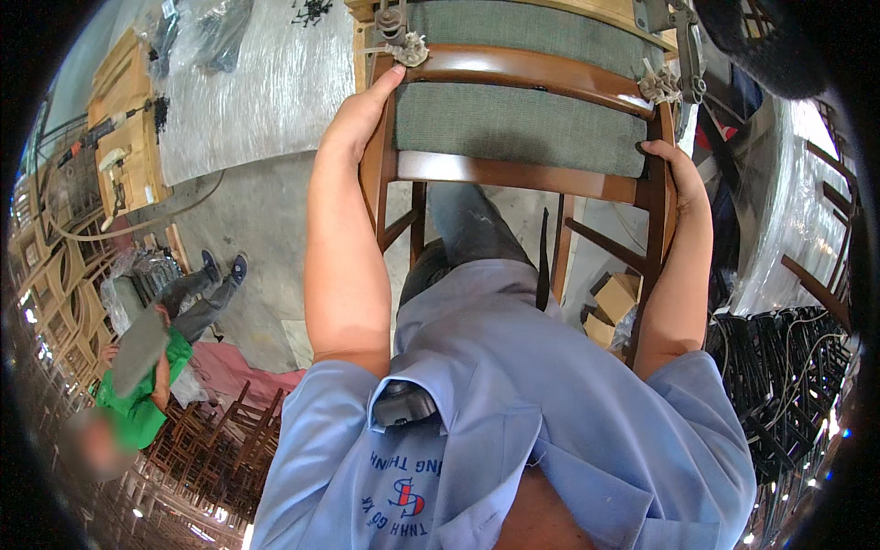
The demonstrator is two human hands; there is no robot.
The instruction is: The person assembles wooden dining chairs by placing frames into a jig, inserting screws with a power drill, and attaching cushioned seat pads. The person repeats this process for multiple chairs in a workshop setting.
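Observation:
A brown wooden chair (pixel 522 170) with grey-green upholstered panels stands in front of me. My left hand (pixel 359 112) is closed round its left back post, thumb lying near the upper rail. Lower down, my right hand (pixel 680 172) grips the right back post, with its thumb on the inner side and the other fingers hidden behind the wood. Just beyond my left thumb, a metal clamp (pixel 392 23) has a pale wrapped pad (pixel 412 49) against the chair. A second clamp (pixel 686 55) with a similar pad (pixel 658 84) sits at the right corner.
At the left is a plastic-covered table (pixel 243 101) with dark screws (pixel 312 11) on it. A power drill (pixel 92 137) lies by a wooden board (pixel 128 156). A person in green (pixel 137 376) holds a grey panel (pixel 142 351). Cardboard (pixel 612 307) and stacked black frames (pixel 779 394) are at the right.

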